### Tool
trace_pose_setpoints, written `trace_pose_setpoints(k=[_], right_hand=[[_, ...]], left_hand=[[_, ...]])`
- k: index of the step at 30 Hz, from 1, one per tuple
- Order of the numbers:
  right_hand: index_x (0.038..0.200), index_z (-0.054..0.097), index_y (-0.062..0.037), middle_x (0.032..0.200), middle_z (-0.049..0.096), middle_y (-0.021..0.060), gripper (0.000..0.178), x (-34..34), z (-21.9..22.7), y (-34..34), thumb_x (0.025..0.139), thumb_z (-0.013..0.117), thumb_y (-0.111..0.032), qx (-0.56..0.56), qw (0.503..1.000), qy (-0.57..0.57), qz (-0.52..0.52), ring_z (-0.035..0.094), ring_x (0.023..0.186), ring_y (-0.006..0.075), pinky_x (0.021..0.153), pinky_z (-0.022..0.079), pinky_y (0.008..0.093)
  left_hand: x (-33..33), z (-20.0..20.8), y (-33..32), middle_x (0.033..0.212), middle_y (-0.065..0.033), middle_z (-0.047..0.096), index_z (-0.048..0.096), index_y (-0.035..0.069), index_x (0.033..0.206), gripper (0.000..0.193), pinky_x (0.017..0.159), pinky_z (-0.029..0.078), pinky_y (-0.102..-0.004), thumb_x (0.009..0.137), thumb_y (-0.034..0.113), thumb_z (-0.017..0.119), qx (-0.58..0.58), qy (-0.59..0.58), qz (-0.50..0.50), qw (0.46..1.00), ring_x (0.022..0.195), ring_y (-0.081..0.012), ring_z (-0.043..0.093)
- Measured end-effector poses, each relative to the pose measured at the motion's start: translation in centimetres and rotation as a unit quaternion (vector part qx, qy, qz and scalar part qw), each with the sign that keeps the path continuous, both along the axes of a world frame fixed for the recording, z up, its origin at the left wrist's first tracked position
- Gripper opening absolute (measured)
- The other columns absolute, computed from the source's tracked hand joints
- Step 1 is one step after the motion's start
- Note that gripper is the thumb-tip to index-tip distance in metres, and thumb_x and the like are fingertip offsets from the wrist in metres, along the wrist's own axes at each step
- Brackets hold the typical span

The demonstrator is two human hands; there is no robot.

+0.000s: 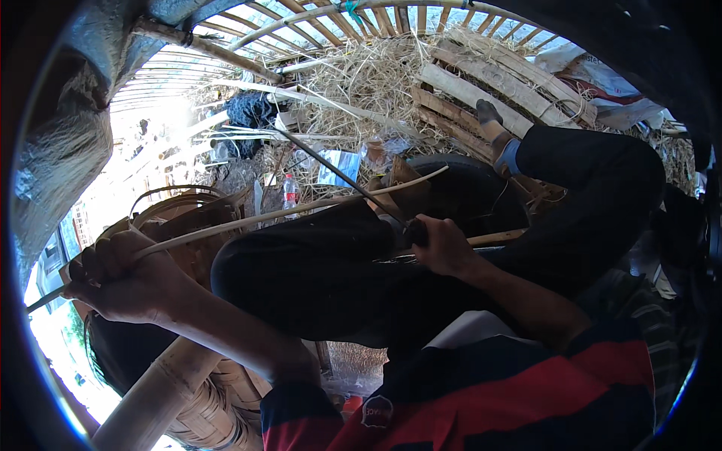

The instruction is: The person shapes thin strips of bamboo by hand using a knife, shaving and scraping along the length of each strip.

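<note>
My left hand (124, 278) is closed round a long, thin bamboo strip (256, 218). One end sticks out past the hand at the far left, and the rest runs up to the right across my bent leg. My right hand (447, 246) is wrapped round the dark handle of a long, narrow-bladed knife (331, 165). From that fist the blade slants away to the upper left. In this view blade and strip cross not far from my right hand; whether they touch I cannot tell.
Pale shavings (368, 71) cover the ground ahead, beside bamboo slats (481, 83). A slatted bamboo fence (331, 26) curves behind. A plastic bottle (290, 192) stands past my knee. A thick bamboo pole (162, 387) and woven bamboo work (218, 406) lie at lower left.
</note>
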State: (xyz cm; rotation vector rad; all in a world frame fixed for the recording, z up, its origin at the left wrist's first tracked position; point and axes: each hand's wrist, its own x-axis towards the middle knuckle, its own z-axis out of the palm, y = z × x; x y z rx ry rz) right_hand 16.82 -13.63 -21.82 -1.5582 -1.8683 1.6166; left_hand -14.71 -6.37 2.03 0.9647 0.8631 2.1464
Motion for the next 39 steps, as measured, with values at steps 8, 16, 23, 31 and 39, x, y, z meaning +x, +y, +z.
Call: trace_pose_setpoints(k=[8,16,23,31,39], right_hand=[[0.090,0.057,-0.0085,0.066,0.062,0.0180,0.021,-4.6,7.8,2.9,0.072,0.064,-0.016,0.047,0.988,0.150,0.010,0.064,0.069,0.0363,0.063,0.052,0.0449],[0.091,0.059,-0.0093,0.071,0.063,0.0176,0.020,-3.7,6.9,2.3,0.072,0.063,-0.014,0.006,0.991,0.127,0.036,0.065,0.070,0.0347,0.063,0.053,0.0440],[0.088,0.063,-0.0051,0.078,0.064,0.0204,0.023,3.7,-4.1,0.2,0.069,0.062,-0.019,-0.045,0.991,-0.124,0.000,0.063,0.079,0.0380,0.070,0.052,0.0456],[0.083,0.059,-0.0035,0.069,0.062,0.0169,0.018,-0.3,3.2,3.1,0.069,0.063,-0.012,0.020,0.998,0.056,0.024,0.063,0.075,0.0360,0.063,0.049,0.0416],[0.094,0.065,-0.0083,0.087,0.066,0.0192,0.030,7.4,-8.3,1.7,0.069,0.064,-0.024,-0.152,0.972,-0.180,0.023,0.063,0.086,0.0359,0.079,0.050,0.0430]], left_hand=[[0.5,1.2,0.1,0.055,0.0058,0.027,0.035,0.015,0.062,0.043,0.043,0.019,-0.0215,0.096,0.040,0.043,0.031,0.052,-0.045,0.997,0.045,-0.0053,0.021],[-0.7,0.8,-0.3,0.054,0.0062,0.026,0.036,0.016,0.062,0.042,0.042,0.018,-0.0206,0.096,0.040,0.043,0.013,0.049,-0.054,0.997,0.044,-0.0044,0.019],[0.7,0.7,-0.5,0.054,0.0067,0.026,0.038,0.015,0.064,0.040,0.042,0.018,-0.0201,0.095,0.039,0.047,0.004,0.031,-0.001,1.000,0.044,-0.0039,0.020],[-0.2,0.7,-0.2,0.056,0.0069,0.030,0.043,0.014,0.066,0.036,0.043,0.019,-0.0206,0.093,0.037,0.052,0.018,0.007,-0.008,1.000,0.045,-0.0048,0.022],[0.1,0.5,0.4,0.055,0.0067,0.029,0.043,0.015,0.067,0.036,0.043,0.019,-0.0215,0.093,0.039,0.050,0.004,0.030,0.058,0.998,0.046,-0.0061,0.021]])
